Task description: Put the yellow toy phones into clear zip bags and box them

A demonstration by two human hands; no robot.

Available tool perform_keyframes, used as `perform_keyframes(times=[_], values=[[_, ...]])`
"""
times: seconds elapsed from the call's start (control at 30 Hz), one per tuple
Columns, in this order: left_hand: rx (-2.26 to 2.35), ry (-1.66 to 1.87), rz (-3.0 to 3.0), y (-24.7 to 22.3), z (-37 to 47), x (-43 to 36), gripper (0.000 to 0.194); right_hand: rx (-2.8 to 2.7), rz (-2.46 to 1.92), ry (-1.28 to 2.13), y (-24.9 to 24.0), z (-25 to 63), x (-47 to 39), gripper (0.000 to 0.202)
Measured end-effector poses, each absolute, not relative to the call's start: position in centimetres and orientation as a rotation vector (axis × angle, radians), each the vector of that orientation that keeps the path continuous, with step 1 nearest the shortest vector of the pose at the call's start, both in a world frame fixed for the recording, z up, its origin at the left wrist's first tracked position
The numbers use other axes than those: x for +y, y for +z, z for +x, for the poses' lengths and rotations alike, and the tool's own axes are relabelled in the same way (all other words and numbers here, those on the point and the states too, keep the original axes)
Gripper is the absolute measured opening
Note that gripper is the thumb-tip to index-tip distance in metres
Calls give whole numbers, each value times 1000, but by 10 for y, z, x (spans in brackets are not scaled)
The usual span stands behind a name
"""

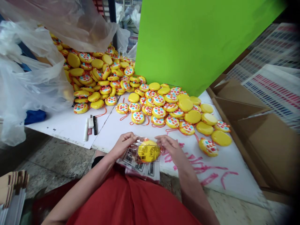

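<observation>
A clear plastic bag point(135, 147) with a yellow round toy point(149, 151) inside is stretched between my two hands at the table's front edge. My left hand point(125, 142) pinches the bag's left side. At its right side, my right hand point(169, 144) has its fingers closed on the bag. The toy's plain back faces up, with black print on it. Beneath lies a stack of flat printed plastic bags point(140, 165). Beyond my hands, many yellow toys point(159, 100) with coloured dots and orange cords are spread in a heap.
Large translucent bags point(44, 81) hang at the left beside the heap. White and black markers point(95, 125) lie on the white table point(110, 134). A green panel point(187, 40) stands behind. Open cardboard boxes point(253, 134) and white crates point(276, 90) are at the right.
</observation>
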State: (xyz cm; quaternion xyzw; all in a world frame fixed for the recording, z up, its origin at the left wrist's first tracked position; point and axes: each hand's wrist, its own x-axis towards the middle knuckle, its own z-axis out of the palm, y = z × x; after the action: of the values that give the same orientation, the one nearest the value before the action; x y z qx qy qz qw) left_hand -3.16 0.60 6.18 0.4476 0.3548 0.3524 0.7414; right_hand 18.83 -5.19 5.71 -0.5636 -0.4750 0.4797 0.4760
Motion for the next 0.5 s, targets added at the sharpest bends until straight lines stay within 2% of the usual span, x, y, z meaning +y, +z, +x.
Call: perform_keyframes(times=[0.1, 0.2, 0.3, 0.4, 0.5], values=[[750, 738, 1099, 66, -28, 4, 34, -1249, -1421, 1163, 54, 192, -55, 33], [734, 654, 1408, 66, -30, 4, 23, -1113, -1513, 1033, 51, 221, -61, 33], [801, 418, 1911, 56, -37, 8, 23, -766, -1566, 649, 54, 271, -68, 28], [834, 294, 2256, 39, -39, 10, 27, -442, -1355, 106, 59, 321, -76, 18], [925, 240, 2426, 27, -31, 10, 28, -414, -1327, -176, 54, 353, -83, 28]])
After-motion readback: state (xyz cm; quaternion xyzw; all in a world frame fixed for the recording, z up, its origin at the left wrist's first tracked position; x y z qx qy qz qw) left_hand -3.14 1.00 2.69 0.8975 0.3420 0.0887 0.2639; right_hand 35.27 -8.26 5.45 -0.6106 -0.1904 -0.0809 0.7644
